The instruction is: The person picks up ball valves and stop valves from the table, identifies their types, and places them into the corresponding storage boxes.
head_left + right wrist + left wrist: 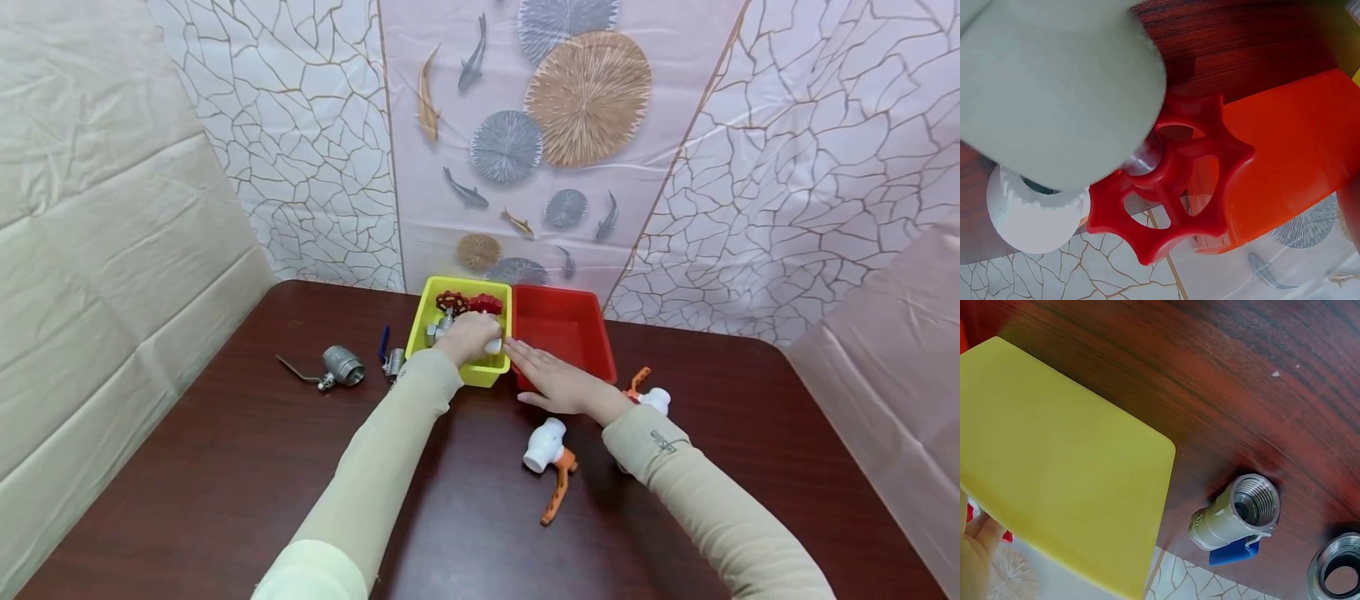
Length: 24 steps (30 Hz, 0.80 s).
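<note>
My left hand (468,335) reaches into the yellow bin (480,378), its fingers curled round a valve whose white end (492,346) sticks out beside them. The rest of that valve is hidden by the hand. Close to the fingers in the bin are a red handwheel (486,304), a darker red handwheel (452,302) and a metal valve body (435,332). My right hand (558,384), fingers straight, lies over the near side of the red bin (606,346); its fingertips come close to the yellow bin's rim. Nothing is held in it.
Left of the bins lie a blue-handled metal valve (1235,515) and a larger lever valve (343,366). A white valve with an orange handle (544,446) lies in front; another white valve (656,400) and a red handwheel valve (1175,178) are near my right forearm.
</note>
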{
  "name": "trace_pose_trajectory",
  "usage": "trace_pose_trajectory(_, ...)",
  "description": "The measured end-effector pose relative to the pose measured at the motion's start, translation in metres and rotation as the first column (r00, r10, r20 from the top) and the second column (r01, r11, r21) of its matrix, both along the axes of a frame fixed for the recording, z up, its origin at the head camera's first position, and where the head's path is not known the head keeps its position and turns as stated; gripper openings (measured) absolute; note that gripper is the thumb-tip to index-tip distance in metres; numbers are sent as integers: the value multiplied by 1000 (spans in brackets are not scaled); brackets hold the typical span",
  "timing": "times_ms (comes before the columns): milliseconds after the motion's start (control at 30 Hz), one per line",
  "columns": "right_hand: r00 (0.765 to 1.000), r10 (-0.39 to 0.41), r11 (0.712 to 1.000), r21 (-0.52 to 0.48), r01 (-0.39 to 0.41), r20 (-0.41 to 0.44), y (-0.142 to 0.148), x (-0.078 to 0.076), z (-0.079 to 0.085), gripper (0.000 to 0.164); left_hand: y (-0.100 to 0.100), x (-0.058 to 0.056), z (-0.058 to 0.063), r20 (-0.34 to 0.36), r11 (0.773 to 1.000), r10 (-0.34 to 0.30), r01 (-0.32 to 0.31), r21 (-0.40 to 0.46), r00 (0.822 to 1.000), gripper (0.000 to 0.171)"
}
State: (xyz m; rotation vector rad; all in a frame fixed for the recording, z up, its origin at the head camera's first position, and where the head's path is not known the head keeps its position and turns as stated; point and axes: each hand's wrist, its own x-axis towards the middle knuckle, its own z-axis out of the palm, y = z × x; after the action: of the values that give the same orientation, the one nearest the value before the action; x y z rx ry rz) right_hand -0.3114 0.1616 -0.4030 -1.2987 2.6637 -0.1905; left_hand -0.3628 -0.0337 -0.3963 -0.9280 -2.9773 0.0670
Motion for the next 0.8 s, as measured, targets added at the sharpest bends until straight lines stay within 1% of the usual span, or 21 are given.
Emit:
trace_pose_trajectory(100, 1000, 1, 1000, -7, -1, 1, 0, 0, 0, 79, 1, -2, -2, -16, 1000, -1, 1, -8, 1000, 18)
trace_pose_trajectory(233, 1000, -4, 1000, -10, 4, -1, 0, 0, 0, 80, 2, -4, -5, -41, 999, -20, 19, -30, 999, 16)
trace_pose_trajectory(333, 1000, -7, 1000, -11, 7, -4, 0, 0, 0, 81, 2, -5, -6, -39, 998, -32, 30, -50, 999, 15)
trace_pose_trajectory(567, 1000, -20, 1000, -4, 20, -1, 0, 1, 1, 82, 1, -7, -8, 17, 998, -38, 39, -45, 999, 17)
trace_pose_trajectory(700, 1000, -25, 1000, -5, 25, -2, 0, 1, 0, 82, 0, -6, -8, 45, 999, -29, 30, -22, 999, 16)
trace_pose_trajectory(800, 1000, -27, 1000, -7, 27, -1, 0, 1, -1, 82, -1, -5, -8, 96, 1000, -20, 18, 22, 995, 14)
